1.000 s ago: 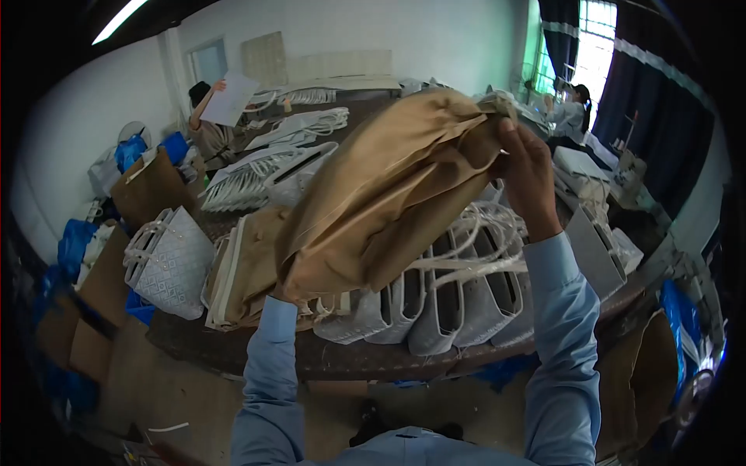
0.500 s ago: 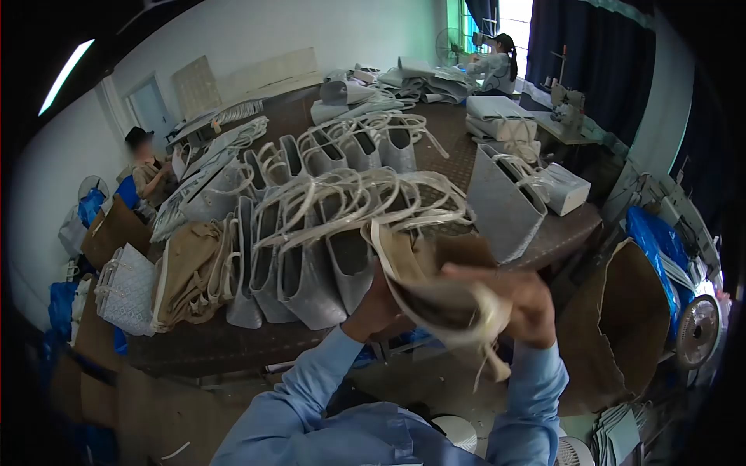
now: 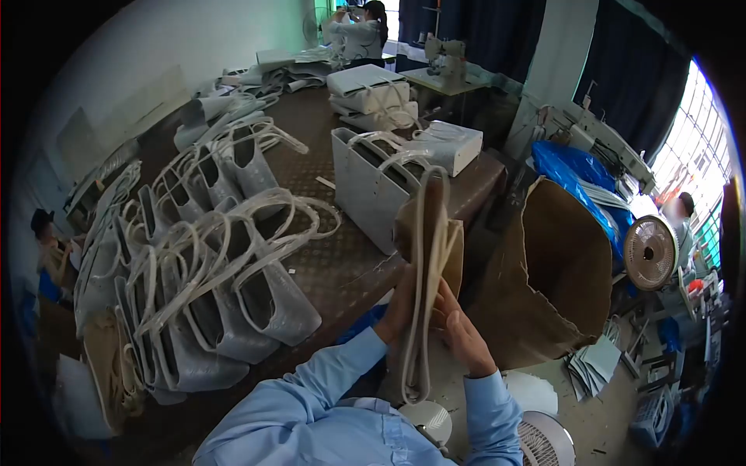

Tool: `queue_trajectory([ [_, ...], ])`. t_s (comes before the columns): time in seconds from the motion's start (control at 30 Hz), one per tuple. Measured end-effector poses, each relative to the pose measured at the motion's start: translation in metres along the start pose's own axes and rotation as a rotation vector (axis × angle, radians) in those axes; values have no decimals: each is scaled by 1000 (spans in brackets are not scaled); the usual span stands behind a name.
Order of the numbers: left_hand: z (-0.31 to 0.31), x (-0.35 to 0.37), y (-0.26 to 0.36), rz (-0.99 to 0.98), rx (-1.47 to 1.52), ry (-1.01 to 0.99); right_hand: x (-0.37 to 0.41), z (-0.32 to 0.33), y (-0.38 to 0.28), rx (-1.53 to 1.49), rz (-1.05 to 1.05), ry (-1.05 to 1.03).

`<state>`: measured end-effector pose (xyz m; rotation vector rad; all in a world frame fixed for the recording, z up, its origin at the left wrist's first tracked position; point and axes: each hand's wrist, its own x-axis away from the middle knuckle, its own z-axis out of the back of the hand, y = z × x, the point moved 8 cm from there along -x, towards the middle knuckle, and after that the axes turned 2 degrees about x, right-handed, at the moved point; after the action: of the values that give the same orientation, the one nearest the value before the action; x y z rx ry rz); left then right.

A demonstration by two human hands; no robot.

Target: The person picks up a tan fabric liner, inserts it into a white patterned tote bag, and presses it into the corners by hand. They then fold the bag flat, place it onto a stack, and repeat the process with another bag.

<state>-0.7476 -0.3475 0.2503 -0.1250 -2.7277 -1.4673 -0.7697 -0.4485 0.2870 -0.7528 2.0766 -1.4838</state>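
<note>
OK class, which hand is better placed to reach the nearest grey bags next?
Probably the left hand: it lies on the side nearer the grey bags, while the right hand is across the tan piece, towards the cardboard box.

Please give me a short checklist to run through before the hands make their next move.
1. Tan piece between both hands: ok, left hand and right hand flank it.
2. Piece held upright: ok.
3. Firm grip: cannot tell, fingers partly hidden.
4. Gap between piece and large grey bag: cannot tell, they overlap in view.
5. Grey bag standing: ok.
6. Brown carton edge neat: not ok, ragged.
</note>
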Motion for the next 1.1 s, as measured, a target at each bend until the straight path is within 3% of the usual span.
queue_trajectory([
  [0.03, -14, -19, 12, -134, -314, -79, -13, 6, -10, 250, 138, -6],
  [0.07, -39, -21, 42, -641, -652, 24, -20, 31, 5, 377, 8, 30],
  [0.1, -38, -44, 43, -645, -632, 41, -39, 43, 2, 311, 47, 101],
  [0.13, -42, -62, 54, -767, -887, 43, -59, 53, -2, 240, 85, 169],
  [0.17, -46, -79, 65, -880, -1148, 46, -76, 67, 1, -28, 50, 249],
  [0.2, -44, -95, 78, -878, -1134, 71, -93, 76, 3, -13, 32, 236],
  [0.27, -50, -121, 106, -779, -751, -150, -114, 120, -3, -68, 148, 503],
  [0.3, -49, -129, 120, -762, -745, -135, -121, 135, -3, -69, 125, 503],
  [0.37, -56, -144, 127, -581, -460, -414, -125, 161, -27, 331, 260, 502],
  [0.4, -47, -151, 129, -568, -443, -403, -132, 153, -37, 337, 236, 504],
  [0.47, -31, -138, 160, -1043, -637, -299, -133, 151, -82, 41, 432, 762],
  [0.5, 0, -146, 169, -1000, -637, -98, -133, 168, -85, 48, 415, 768],
  [0.57, 70, -160, 188, -937, -724, 264, -98, 238, -79, 18, 247, 1118],
  [0.6, 96, -164, 194, -928, -809, 432, -93, 258, -77, 23, 234, 1151],
  [0.67, 106, -169, 184, -832, -857, 330, -88, 295, -85, 186, 312, 1283],
  [0.73, 93, -182, 171, -734, -935, 221, -108, 307, -82, 289, 361, 1263],
  [0.8, 55, -183, 151, -772, -1401, -13, -141, 310, -68, 188, 337, 1215],
  [0.83, 51, -185, 142, -738, -1420, -53, -159, 313, -60, 163, 320, 1177],
  [0.9, 53, -192, 117, -545, -1736, -44, -190, 313, -40, 109, 219, 1180],
  [0.97, 45, -195, 107, -520, -1792, -37, -215, 323, -17, 68, 111, 1214],
  [1.03, 39, -203, 107, -504, -1855, 27, -255, 334, -8, 45, 227, 962],
  [1.1, 33, -207, 102, -458, -1874, -151, -271, 348, 5, -34, 117, 957],
])
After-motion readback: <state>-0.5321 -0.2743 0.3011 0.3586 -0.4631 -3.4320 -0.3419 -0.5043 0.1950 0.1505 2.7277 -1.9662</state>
